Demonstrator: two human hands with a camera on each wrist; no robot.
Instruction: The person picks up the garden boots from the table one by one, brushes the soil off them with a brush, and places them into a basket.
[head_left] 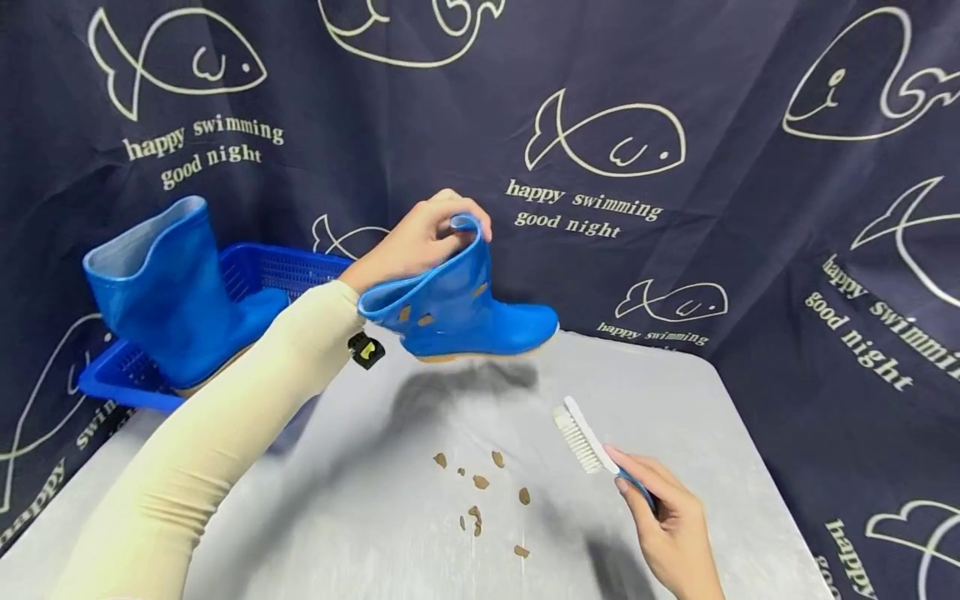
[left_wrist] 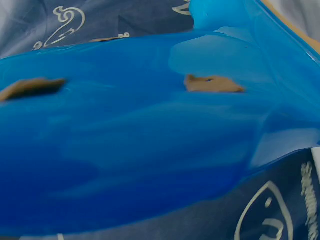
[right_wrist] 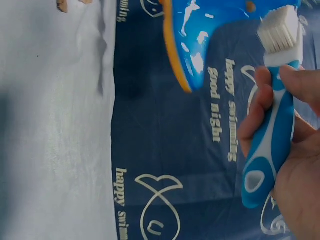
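My left hand [head_left: 438, 229] grips the top rim of a blue rubber boot [head_left: 457, 321], which hangs above the table with its toe to the right. Brown patches [left_wrist: 214, 84] stick to the boot's shaft, close up in the left wrist view. To the right of the boot and lower, my right hand [head_left: 667, 517] holds a scrub brush [head_left: 588, 437] by its blue and white handle [right_wrist: 272, 135]. Its white bristles [right_wrist: 278, 31] face left in the head view, apart from the boot.
A second blue boot [head_left: 176, 292] stands in a blue plastic basket [head_left: 127, 387] at the left. Several brown flakes [head_left: 481, 482] lie on the grey-white table [head_left: 360, 517]. A dark curtain [head_left: 450, 125] with fish drawings hangs behind and at both sides.
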